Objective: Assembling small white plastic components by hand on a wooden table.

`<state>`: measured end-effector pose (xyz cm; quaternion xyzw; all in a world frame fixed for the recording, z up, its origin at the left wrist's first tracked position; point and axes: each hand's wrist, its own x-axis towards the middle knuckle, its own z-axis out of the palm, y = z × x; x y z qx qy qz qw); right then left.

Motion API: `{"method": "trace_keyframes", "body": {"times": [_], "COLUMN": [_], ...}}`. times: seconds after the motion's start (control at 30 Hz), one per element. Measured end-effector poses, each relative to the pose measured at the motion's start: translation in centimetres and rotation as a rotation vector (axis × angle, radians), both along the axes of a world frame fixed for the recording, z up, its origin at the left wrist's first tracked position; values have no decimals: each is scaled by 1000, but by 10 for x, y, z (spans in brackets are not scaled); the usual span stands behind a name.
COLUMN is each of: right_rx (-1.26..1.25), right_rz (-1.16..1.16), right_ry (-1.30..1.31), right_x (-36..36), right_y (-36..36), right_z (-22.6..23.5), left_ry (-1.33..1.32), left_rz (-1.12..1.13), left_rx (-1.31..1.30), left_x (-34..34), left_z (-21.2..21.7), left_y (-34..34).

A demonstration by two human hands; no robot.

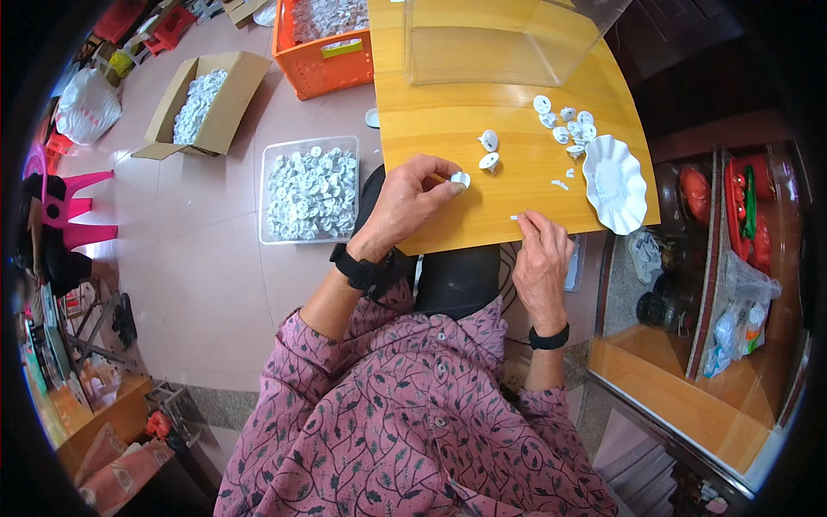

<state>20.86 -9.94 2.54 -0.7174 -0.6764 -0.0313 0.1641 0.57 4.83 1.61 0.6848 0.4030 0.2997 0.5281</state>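
Note:
My left hand point(412, 200) is closed over the wooden table, pinching a round white plastic part point(461, 179) between thumb and fingers. Near the table's front edge, my right hand point(543, 254) pinches a tiny white plastic piece point(514, 217) at its fingertips. Two round white parts with stems point(488, 151) lie just beyond my left hand. A cluster of similar white parts point(579, 129) sits farther right. Several tiny white pieces point(562, 183) are scattered beside a wavy-edged white dish point(615, 185), whose contents are too small to make out.
A clear bin of white parts point(310, 191) stands left of the table point(422, 121). Beyond it are a cardboard box point(226, 103) and an orange crate point(301, 73). A transparent box point(491, 60) rests on the table's far side. Wooden shelves point(680, 396) stand at the right.

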Motion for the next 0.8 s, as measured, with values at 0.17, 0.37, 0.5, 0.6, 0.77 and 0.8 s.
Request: {"method": "trace_keyframes", "body": {"times": [0.17, 0.37, 0.5, 0.6, 0.77, 0.8], "right_rx": [29, 188, 238, 248, 173, 169], "right_rz": [21, 43, 57, 77, 53, 39], "right_ry": [23, 63, 82, 118, 230, 351], "right_x": [3, 6, 9, 8, -6, -11], "right_y": [-5, -5, -6, -7, -7, -7], "right_z": [-1, -17, -22, -19, -10, -8], "left_ry": [-571, -993, -1067, -1098, -1081, -1080], "left_rz": [-96, -227, -240, -246, -236, -235], "left_rx": [-628, -919, -1006, -1020, -1029, -1030], "left_x": [-8, -11, -11, -10, -11, -11], "left_z": [1, -14, -16, -20, -24, -24], "left_y": [-15, -30, -37, -40, -44, -45]}}
